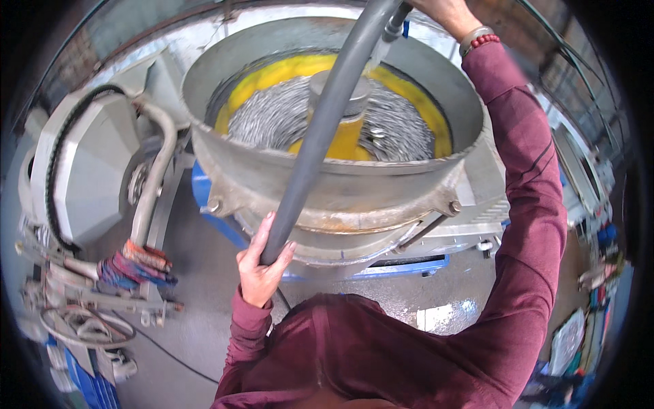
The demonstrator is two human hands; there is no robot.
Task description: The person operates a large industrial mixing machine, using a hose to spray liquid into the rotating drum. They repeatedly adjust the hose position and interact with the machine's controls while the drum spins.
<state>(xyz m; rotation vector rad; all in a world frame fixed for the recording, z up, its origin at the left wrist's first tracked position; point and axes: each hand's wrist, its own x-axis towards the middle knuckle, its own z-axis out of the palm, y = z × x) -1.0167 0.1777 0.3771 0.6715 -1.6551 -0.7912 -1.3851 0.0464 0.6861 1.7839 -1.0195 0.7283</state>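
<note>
A long dark grey pipe slants across the view, from the top middle down to my left hand. My left hand grips its near lower end, fingers along one side and thumb on the other. My right hand reaches up at the top edge, beside a dark nozzle with a blue piece; its fingers are mostly cut off by the frame. Clear spray seems to come from the nozzle. Beneath the pipe stands a large round metal tub with a yellow lining, holding many small shiny metal pieces around a centre post.
To the left stands a pale many-sided drum machine with a bent pipe frame and colourful cloth tied on it. A dark cable crosses the wet grey floor. Blue base parts sit below the tub.
</note>
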